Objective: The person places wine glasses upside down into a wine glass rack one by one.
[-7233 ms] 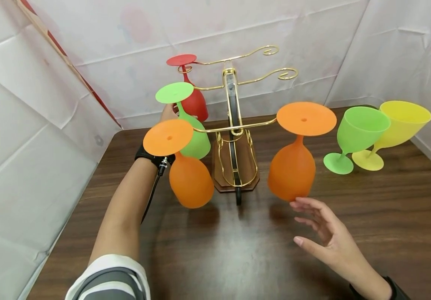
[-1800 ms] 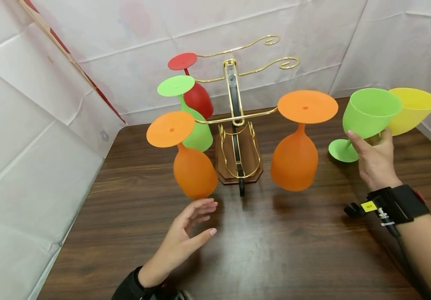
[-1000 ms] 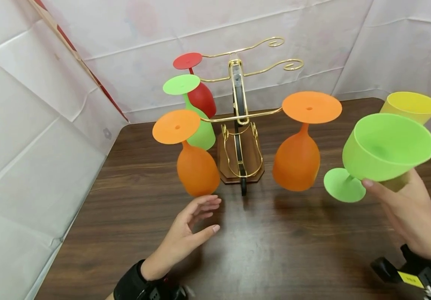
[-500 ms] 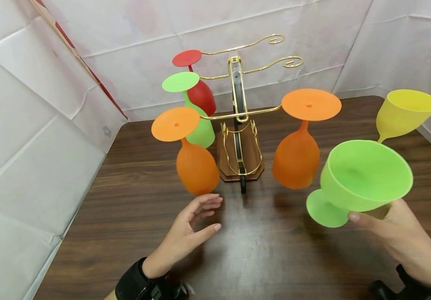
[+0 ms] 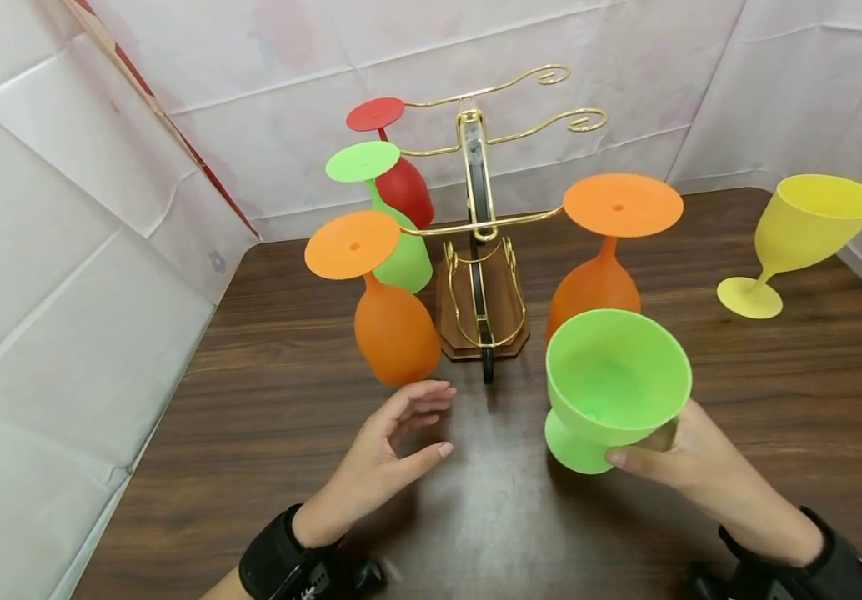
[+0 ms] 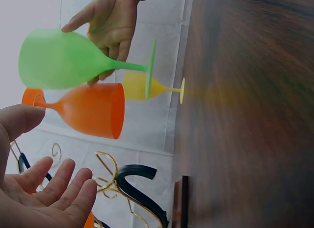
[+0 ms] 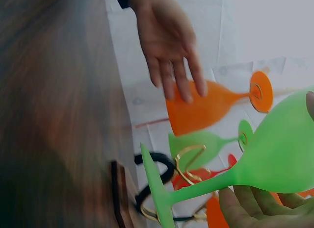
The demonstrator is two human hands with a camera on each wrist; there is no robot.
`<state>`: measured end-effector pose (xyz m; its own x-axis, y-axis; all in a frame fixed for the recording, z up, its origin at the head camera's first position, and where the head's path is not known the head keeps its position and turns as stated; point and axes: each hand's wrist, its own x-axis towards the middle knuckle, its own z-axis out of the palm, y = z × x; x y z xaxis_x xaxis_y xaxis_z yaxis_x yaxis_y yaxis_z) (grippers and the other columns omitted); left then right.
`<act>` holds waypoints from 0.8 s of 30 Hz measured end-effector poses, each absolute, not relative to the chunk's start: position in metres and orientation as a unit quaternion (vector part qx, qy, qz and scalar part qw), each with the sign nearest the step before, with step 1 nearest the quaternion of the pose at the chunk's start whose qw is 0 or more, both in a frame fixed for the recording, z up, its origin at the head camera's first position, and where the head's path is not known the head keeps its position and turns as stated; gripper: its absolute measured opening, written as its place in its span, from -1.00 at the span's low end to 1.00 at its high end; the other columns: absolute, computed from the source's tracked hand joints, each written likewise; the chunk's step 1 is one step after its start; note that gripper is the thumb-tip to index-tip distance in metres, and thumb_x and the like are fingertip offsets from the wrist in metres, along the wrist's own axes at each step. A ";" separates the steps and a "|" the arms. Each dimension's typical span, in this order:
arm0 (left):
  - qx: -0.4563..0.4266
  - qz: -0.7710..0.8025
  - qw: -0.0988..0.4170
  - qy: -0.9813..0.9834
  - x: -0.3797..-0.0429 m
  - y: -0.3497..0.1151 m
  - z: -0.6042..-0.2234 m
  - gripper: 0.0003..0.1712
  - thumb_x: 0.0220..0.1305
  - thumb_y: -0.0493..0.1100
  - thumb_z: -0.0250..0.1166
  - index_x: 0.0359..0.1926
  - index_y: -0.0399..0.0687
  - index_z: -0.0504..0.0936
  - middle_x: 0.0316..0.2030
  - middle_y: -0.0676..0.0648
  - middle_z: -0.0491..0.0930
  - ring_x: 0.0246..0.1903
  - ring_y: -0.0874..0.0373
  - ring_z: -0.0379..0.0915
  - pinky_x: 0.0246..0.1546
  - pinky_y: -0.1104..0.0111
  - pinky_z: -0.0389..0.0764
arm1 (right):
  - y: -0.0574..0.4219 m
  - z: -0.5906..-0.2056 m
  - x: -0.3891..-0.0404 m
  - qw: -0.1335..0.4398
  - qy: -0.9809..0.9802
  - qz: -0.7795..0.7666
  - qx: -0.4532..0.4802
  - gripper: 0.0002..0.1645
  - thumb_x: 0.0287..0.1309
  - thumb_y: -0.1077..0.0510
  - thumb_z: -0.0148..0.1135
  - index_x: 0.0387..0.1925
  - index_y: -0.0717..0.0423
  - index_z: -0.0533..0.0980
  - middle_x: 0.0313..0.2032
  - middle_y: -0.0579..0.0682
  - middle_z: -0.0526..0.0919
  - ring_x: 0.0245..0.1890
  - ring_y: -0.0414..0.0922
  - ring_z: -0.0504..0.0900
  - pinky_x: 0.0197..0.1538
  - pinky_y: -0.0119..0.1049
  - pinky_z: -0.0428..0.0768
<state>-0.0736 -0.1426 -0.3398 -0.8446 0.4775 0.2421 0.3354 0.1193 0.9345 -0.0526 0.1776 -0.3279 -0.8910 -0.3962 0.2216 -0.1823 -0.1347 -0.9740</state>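
My right hand [image 5: 701,462] holds a light-green plastic goblet [image 5: 588,412] by the lower bowl, upright and raised off the table, as the left wrist view shows. In the head view it overlaps an orange goblet [image 5: 599,283] that hangs upside down from the right front arm of a gold wire rack [image 5: 479,179]. My left hand [image 5: 378,462] holds nothing; its relaxed fingers lie just below another upside-down orange goblet [image 5: 397,337] on the left front arm. Behind that one hang a green goblet [image 5: 404,262] and a red goblet [image 5: 407,196].
A yellow goblet [image 5: 806,229] stands upright on the dark wood table [image 5: 251,400] at the right. Two curled hooks on the rack's right side bear nothing. White sheeting [image 5: 371,50] rises behind and at both sides.
The right hand gripped the standing green goblet beside the yellow one, lifted it and carried it left and nearer. The left hand, earlier by the hanging green goblet, came back to the front.
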 end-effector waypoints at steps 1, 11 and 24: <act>0.274 0.605 0.060 0.745 -0.074 -0.141 -0.338 -0.39 0.18 -0.37 0.29 0.25 -0.11 0.33 0.18 -0.04 0.42 0.16 -0.06 0.35 0.15 0.21 0.43 | 0.174 -0.328 -0.053 0.081 0.648 -0.722 -0.230 -0.08 0.00 0.52 0.19 0.37 0.13 0.06 0.20 0.09 0.36 0.12 -0.12 0.47 0.05 -0.32 0.53; 0.355 0.626 0.083 0.690 -0.078 -0.116 -0.314 -0.04 -0.03 -0.47 0.40 0.36 -0.02 0.15 0.27 -0.10 0.29 0.23 0.00 0.25 0.19 0.17 0.38 | 0.139 -0.326 -0.058 0.125 0.645 -0.704 -0.269 -0.03 0.05 0.39 0.29 0.41 0.08 0.01 0.25 0.13 0.29 0.18 -0.07 0.41 0.17 -0.25 0.45; 0.387 0.624 0.045 0.677 -0.077 -0.102 -0.312 0.03 -0.16 -0.30 0.54 0.34 -0.06 0.18 0.25 -0.09 0.31 0.22 -0.01 0.22 0.26 0.09 0.26 | 0.131 -0.331 -0.058 0.122 0.663 -0.679 -0.290 -0.03 0.03 0.18 0.39 0.41 0.01 0.07 0.30 0.06 0.24 0.23 -0.09 0.32 0.19 -0.16 0.39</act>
<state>-0.0769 -0.1016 -0.3119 -0.6966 0.5801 0.4222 0.4682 -0.0783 0.8801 -0.0580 0.1306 -0.3315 -0.8019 -0.5507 0.2317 -0.2186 -0.0906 -0.9716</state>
